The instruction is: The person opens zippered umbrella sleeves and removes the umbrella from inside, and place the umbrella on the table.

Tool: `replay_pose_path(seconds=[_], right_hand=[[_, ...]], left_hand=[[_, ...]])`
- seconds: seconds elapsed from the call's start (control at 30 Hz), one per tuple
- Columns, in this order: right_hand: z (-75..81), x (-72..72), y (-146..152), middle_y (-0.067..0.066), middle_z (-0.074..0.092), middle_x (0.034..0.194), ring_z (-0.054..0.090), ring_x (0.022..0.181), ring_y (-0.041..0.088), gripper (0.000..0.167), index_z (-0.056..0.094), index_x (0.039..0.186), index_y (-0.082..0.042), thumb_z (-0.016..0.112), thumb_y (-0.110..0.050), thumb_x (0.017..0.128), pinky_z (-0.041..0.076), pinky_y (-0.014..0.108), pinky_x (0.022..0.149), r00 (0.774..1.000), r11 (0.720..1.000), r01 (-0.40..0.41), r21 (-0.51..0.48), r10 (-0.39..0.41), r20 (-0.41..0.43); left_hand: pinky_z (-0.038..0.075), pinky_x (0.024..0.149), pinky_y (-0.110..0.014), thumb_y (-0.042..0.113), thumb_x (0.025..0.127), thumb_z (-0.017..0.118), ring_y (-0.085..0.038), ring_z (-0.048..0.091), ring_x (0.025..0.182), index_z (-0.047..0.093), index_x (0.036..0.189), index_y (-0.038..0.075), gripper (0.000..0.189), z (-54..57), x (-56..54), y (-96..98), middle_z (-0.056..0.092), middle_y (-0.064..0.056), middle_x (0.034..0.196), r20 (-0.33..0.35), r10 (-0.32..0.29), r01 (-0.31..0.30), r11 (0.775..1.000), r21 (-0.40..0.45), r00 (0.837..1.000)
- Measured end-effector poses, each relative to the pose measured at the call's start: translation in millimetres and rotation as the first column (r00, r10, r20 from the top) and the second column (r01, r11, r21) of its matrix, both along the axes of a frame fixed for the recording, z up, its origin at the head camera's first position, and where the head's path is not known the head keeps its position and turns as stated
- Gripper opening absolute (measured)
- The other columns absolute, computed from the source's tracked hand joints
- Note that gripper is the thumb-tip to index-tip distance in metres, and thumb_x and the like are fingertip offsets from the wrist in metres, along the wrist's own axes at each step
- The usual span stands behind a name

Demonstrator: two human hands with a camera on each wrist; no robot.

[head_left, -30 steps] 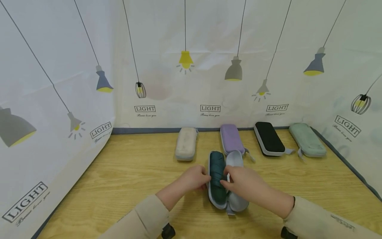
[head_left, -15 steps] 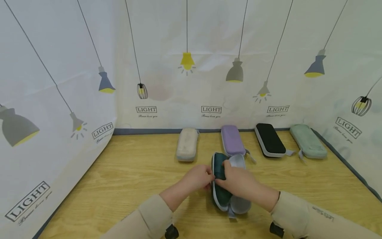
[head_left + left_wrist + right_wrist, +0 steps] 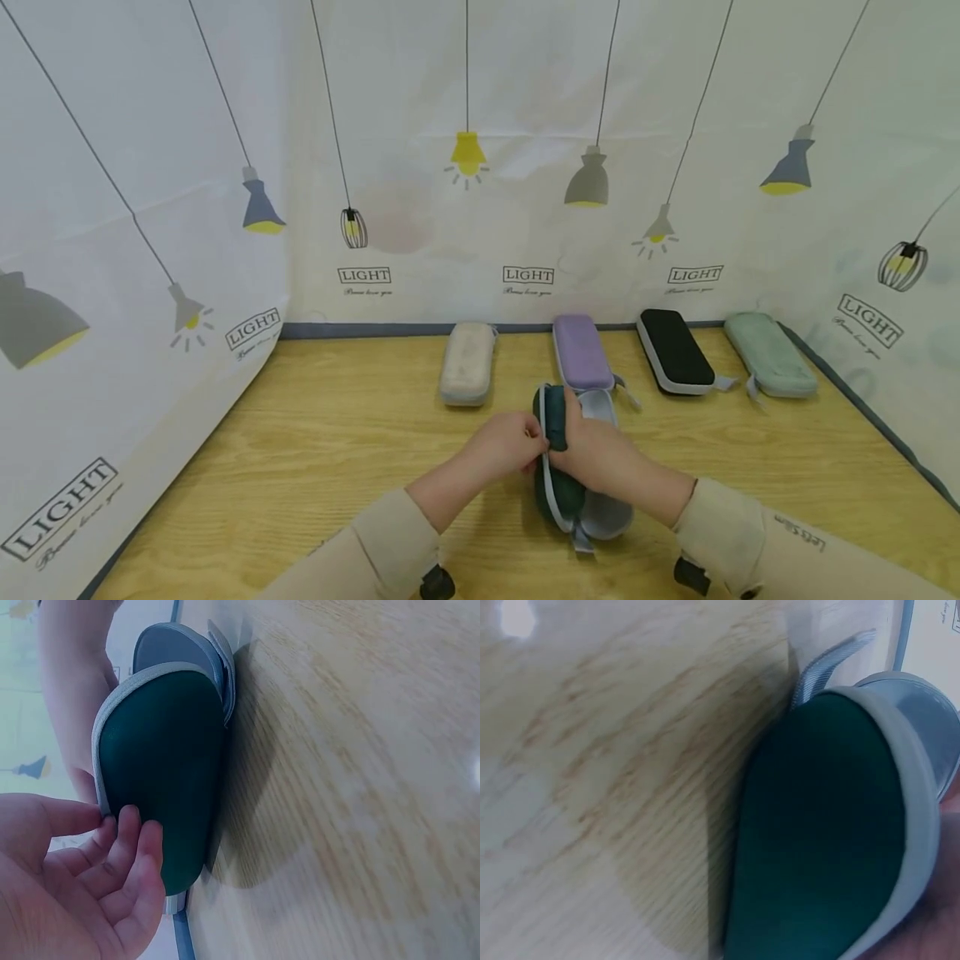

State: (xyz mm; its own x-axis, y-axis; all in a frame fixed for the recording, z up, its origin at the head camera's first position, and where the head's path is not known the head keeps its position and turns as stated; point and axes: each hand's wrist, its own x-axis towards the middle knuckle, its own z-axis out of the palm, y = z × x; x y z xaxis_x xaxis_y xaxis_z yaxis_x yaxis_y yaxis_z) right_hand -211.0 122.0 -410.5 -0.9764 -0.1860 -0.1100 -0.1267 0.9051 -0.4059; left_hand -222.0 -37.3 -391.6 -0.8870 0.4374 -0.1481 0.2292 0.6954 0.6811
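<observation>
Wooden tabletop [image 3: 337, 400] holds a purple case [image 3: 581, 352] just behind the dark-green case [image 3: 161, 765].

One cream case [image 3: 467, 363], one purple case [image 3: 582, 352], one black case [image 3: 677, 350], one mint case [image 3: 772, 354] and one green case [image 3: 161, 765] are making five in all, four lying closed and one standing open with one dark teal bundle [image 3: 555, 417], and one tabletop [image 3: 337, 408] is showing beneath them. Two beige sleeves [image 3: 393, 533] are reaching in with one left hand [image 3: 506, 442] and one right hand [image 3: 600, 450], making two hands, and two black wrist fittings [image 3: 437, 582] are showing near the sleeve ends. Behind, one backdrop [image 3: 412, 83] is bearing nine printed lamps [image 3: 468, 150] and six LIGHT labels [image 3: 528, 275] in the head view.
</observation>
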Motion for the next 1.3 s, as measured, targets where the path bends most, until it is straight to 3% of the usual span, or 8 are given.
replay_pose_path(seconds=[0.23, 0.5, 0.73, 0.93, 1.03, 1.13, 1.2, 1.3], right_hand=[[0.8, 0.2, 2, 0.006, 0.056, 0.060, 0.054, 0.049, 0.018, 0.100, 0.003, 0.152, 0.006, 0.071, -0.030, 0.089, 0.042, 0.032, 0.047, 1.000, 0.996, -0.003, -0.089, 0.004, 0.008], [3.5, 0.2, 10, 0.015, 0.066, 0.088, 0.063, 0.074, 0.022, 0.101, 0.005, 0.152, 0.006, 0.076, -0.018, 0.085, 0.051, 0.041, 0.065, 0.999, 0.981, -0.034, -0.190, 0.041, 0.034], [8.7, 2.7, 17, 0.018, 0.067, 0.102, 0.065, 0.090, 0.026, 0.099, 0.006, 0.155, -0.002, 0.075, -0.021, 0.087, 0.052, 0.045, 0.075, 0.996, 0.975, -0.004, -0.224, 0.023, 0.081], [15.4, 5.5, 23, 0.027, 0.059, 0.123, 0.063, 0.103, 0.033, 0.094, 0.010, 0.154, -0.003, 0.073, -0.025, 0.089, 0.052, 0.047, 0.079, 0.999, 0.963, -0.040, -0.267, 0.038, -0.015], [19.8, 7.5, 26, 0.022, 0.059, 0.120, 0.065, 0.087, 0.027, 0.091, 0.012, 0.155, -0.008, 0.073, -0.025, 0.089, 0.054, 0.042, 0.070, 0.997, 0.945, -0.058, -0.321, 0.036, -0.073], [24.6, 10.4, 29, 0.019, 0.058, 0.116, 0.063, 0.072, 0.018, 0.089, 0.012, 0.155, -0.011, 0.072, -0.023, 0.090, 0.053, 0.036, 0.063, 0.993, 0.911, -0.078, -0.406, 0.036, -0.109], [28.1, 12.3, 32, 0.022, 0.056, 0.118, 0.064, 0.070, 0.017, 0.088, 0.012, 0.155, -0.011, 0.072, -0.022, 0.090, 0.055, 0.037, 0.064, 0.991, 0.882, -0.095, -0.461, 0.037, -0.132], [33.2, 14.0, 36, 0.024, 0.055, 0.122, 0.068, 0.079, 0.020, 0.087, 0.012, 0.155, -0.011, 0.071, -0.020, 0.091, 0.056, 0.042, 0.071, 0.988, 0.851, -0.099, -0.516, 0.023, -0.151]], left_hand=[[0.042, 0.056, -0.029, 0.017, 0.097, 0.060, -0.014, 0.055, 0.059, 0.062, 0.076, 0.011, 0.022, -2.7, -0.2, -2.9, 0.065, -0.005, 0.066, 0.022, -0.003, 0.003, 1.000, -0.022, 1.000], [0.044, 0.056, -0.030, 0.014, 0.097, 0.058, -0.014, 0.057, 0.061, 0.062, 0.077, 0.011, 0.020, -9.8, 0.0, -12.4, 0.064, -0.004, 0.067, 0.033, -0.005, 0.006, 1.000, -0.019, 0.999], [0.046, 0.059, -0.031, 0.016, 0.097, 0.059, -0.016, 0.059, 0.063, 0.062, 0.079, 0.009, 0.019, -10.5, 3.8, -21.0, 0.065, -0.006, 0.068, 0.052, 0.012, -0.013, 1.000, 0.017, 0.999], [0.048, 0.061, -0.030, 0.015, 0.096, 0.061, -0.019, 0.064, 0.064, 0.061, 0.080, 0.008, 0.017, -8.0, 6.5, -25.8, 0.064, -0.005, 0.065, 0.073, 0.046, -0.050, 0.998, 0.047, 0.996], [0.049, 0.060, -0.030, 0.014, 0.095, 0.061, -0.019, 0.064, 0.063, 0.061, 0.079, 0.007, 0.017, -5.9, 7.6, -27.8, 0.064, -0.004, 0.064, 0.059, 0.053, -0.056, 0.998, 0.038, 0.997], [0.049, 0.059, -0.031, 0.014, 0.094, 0.062, -0.017, 0.064, 0.062, 0.061, 0.080, 0.007, 0.016, -5.3, 8.0, -30.5, 0.063, -0.002, 0.066, 0.049, 0.068, -0.068, 0.998, 0.006, 0.997], [0.049, 0.059, -0.031, 0.015, 0.095, 0.061, -0.016, 0.064, 0.063, 0.061, 0.081, 0.008, 0.015, -5.2, 7.8, -32.6, 0.062, -0.001, 0.067, 0.043, 0.077, -0.077, 0.997, -0.010, 0.996], [0.048, 0.059, -0.032, 0.016, 0.095, 0.061, -0.017, 0.064, 0.065, 0.062, 0.083, 0.008, 0.014, -4.8, 7.0, -36.2, 0.063, -0.001, 0.070, 0.029, 0.083, -0.082, 0.996, -0.025, 0.996]])
